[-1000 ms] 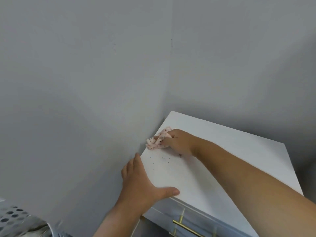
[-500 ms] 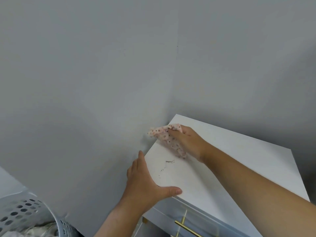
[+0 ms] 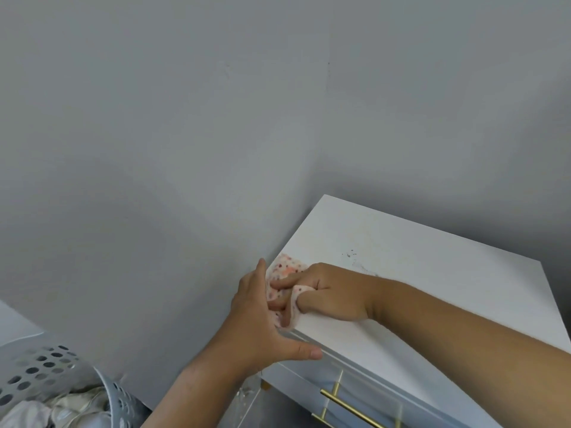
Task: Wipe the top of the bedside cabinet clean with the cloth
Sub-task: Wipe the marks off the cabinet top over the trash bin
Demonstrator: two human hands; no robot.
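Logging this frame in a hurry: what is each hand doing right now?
Left hand: open, cupped against the cabinet edge, holding nothing.
Right hand: closed on the cloth, at the top's left edge.

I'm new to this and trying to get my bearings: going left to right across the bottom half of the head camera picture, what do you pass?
Laundry basket → left hand → cloth → right hand → gold drawer handle.
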